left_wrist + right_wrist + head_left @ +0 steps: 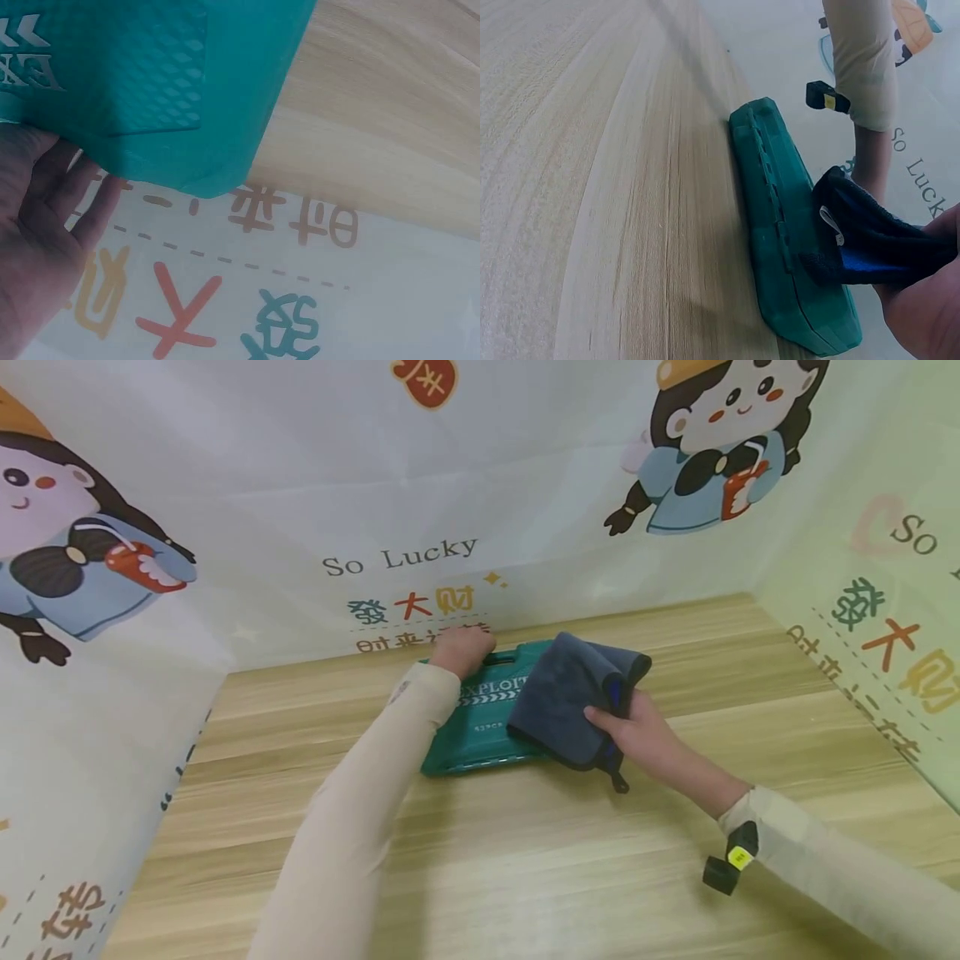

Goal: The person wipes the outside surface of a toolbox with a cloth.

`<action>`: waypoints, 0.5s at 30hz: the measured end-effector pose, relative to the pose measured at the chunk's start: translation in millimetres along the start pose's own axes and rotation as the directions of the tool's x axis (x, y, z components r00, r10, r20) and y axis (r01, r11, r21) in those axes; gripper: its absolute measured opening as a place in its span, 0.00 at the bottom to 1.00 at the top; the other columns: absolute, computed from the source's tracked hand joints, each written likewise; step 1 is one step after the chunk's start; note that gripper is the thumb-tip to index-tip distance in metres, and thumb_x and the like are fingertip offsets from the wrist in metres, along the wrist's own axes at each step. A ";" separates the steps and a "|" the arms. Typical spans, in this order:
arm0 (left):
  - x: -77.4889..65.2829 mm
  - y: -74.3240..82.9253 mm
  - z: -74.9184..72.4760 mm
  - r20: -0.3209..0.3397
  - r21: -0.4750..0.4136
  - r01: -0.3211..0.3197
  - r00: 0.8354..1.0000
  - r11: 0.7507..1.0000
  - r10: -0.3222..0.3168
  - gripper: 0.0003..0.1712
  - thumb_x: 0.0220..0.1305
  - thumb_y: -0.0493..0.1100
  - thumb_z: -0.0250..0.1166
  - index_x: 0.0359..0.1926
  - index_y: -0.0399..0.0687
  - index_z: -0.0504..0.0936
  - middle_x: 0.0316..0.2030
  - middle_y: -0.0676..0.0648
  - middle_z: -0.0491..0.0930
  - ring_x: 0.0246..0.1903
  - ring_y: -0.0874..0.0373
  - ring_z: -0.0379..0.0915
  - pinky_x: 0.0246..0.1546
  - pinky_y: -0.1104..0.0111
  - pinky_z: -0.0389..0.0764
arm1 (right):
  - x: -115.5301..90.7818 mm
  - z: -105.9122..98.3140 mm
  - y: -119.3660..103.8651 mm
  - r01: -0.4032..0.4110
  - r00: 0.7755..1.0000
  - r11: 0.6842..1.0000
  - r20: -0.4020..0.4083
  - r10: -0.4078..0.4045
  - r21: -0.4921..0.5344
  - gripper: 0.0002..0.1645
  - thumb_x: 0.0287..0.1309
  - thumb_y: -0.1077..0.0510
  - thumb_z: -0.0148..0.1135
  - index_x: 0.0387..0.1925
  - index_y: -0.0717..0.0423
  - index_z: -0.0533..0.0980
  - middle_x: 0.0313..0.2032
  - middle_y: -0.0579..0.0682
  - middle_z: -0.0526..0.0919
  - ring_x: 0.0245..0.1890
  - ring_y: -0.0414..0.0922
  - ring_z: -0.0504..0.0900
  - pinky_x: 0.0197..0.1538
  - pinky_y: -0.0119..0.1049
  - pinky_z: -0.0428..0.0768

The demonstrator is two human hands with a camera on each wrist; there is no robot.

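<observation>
- You have the green case on the table, near the back wall, with its lettered face turned toward you and its handle side toward the wall; whether that far edge is raised, you cannot tell.
- The face carries pale lettering, "EXPLOIT", with a row of arrow marks beneath it and smaller print lower down.
- A dark blue-grey cloth overlaps the right part of the case and hides some of its face; the cloth is folded, with black edging, a brighter blue inside and a small loop at its lower corner.
- Your right hand grips the cloth by its right side, thumb laid over the top.
- Your left hand holds the case at the handle side, fingers tucked behind the edge.
- Inside the cloth, the right wrist view shows a small white tag.
- Pale sleeves cover both your arms, and a black device with a yellow label sits at your right wrist.
- Around the table stands a white printed sheet with cartoon figures, "So Lucky" and coloured characters.
</observation>
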State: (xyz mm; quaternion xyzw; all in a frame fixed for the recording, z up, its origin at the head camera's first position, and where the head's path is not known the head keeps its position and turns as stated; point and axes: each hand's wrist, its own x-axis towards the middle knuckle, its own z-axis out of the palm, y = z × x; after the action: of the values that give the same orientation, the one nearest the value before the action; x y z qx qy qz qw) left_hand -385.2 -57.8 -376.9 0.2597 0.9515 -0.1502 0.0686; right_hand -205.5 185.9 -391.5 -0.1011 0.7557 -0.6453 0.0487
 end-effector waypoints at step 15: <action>-5.4 -11.2 3.0 -0.074 -0.111 -0.042 0.997 0.993 0.034 0.06 0.73 0.33 0.61 0.42 0.43 0.83 0.42 0.43 0.83 0.40 0.49 0.78 0.44 0.55 0.79 | 3.8 -8.9 -4.6 -0.024 1.000 0.999 0.014 0.024 0.030 0.33 0.73 0.64 0.55 0.72 0.73 0.56 0.64 0.72 0.70 0.63 0.65 0.73 0.58 0.49 0.77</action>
State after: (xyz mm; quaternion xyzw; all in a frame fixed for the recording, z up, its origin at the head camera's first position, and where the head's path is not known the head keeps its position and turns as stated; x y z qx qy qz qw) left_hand -386.2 -70.5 -375.8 0.2788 0.9551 -0.0858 0.0518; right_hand -210.6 193.0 -385.3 -0.0959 0.7468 -0.6551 0.0632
